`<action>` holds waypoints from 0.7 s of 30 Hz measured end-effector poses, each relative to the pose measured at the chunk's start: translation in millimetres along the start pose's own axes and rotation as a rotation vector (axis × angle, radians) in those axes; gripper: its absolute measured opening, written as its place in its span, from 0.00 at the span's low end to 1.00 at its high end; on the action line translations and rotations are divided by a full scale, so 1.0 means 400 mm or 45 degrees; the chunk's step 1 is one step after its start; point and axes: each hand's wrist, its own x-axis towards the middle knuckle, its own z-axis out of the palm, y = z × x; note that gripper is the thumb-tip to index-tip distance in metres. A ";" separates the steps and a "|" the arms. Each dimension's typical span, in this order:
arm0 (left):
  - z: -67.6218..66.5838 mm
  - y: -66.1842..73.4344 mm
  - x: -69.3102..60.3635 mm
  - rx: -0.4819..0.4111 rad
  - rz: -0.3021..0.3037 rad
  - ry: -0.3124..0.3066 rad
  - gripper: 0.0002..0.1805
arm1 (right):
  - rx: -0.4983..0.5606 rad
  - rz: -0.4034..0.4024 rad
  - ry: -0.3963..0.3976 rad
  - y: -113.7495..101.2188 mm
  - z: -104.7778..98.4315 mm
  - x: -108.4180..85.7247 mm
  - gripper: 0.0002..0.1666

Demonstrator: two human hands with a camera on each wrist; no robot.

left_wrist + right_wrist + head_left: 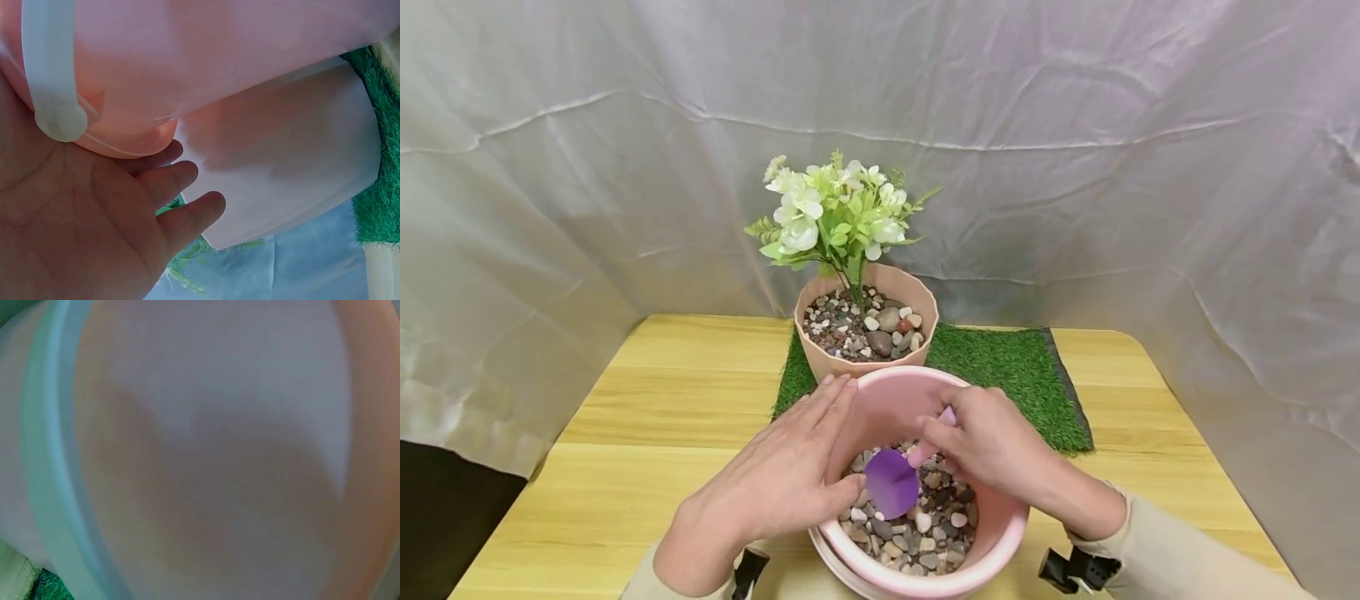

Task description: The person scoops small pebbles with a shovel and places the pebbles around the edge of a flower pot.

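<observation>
A pink bucket (883,410) with pebbles (917,546) in its bottom stands at the table's front. My right hand (992,442) grips the pink handle of a small purple shovel (891,485), whose blade lies against the pebbles. Across the bucket's left rim rests my left hand (775,475), its fingers extended. In the left wrist view, that hand (94,212) lies along the bucket's outer side, below a white bail handle (50,62). Only the bucket's pink wall (219,425) and pale rim fill most of the right wrist view; the right hand is out of sight there.
Behind the bucket, a peach flowerpot (822,360) holds white flowers (835,208) and mixed stones. Under it lies a green turf mat (1000,375) on the wooden table (662,417). Grey cloth (1037,167) hangs around the back and sides.
</observation>
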 end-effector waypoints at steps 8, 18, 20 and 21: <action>-0.001 -0.004 -0.002 -0.010 0.008 -0.003 0.55 | 0.106 0.011 -0.092 0.004 0.002 0.005 0.11; 0.000 -0.002 -0.001 0.000 0.005 -0.009 0.55 | 0.078 -0.011 -0.133 0.009 -0.003 0.005 0.06; 0.001 -0.002 -0.001 0.002 0.004 -0.010 0.55 | 0.079 -0.016 -0.162 0.009 -0.003 0.006 0.07; 0.001 -0.002 -0.001 0.003 0.005 -0.009 0.55 | 0.087 -0.017 -0.178 0.009 -0.003 0.007 0.07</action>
